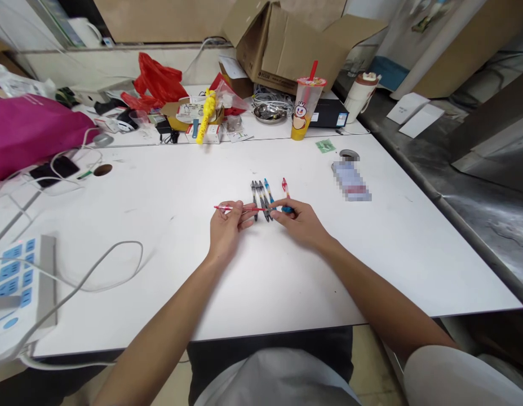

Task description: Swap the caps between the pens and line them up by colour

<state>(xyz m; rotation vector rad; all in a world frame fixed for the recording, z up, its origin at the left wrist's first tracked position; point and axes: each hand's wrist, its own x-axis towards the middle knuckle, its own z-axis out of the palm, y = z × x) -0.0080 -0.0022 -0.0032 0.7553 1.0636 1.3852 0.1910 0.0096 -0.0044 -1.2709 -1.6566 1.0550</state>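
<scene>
My left hand [227,228] pinches a thin red pen [234,208] that lies level, pointing left. My right hand [299,223] sits just to the right, its fingertips on the blue grip of an upright-lying pen [286,194] with a red end. Between the hands lie two dark pens [259,200] and a blue-tipped pen [267,192], side by side and angled on the white table [130,282]. Their lower ends are partly hidden by my fingers.
A blue-and-white power strip [22,276] with a grey cord lies at the left. A magenta bag [29,135], a red plastic bag [155,79], a drink cup [306,107] and a cardboard box [287,51] stand beyond. A pixelated package [350,180] lies on the right.
</scene>
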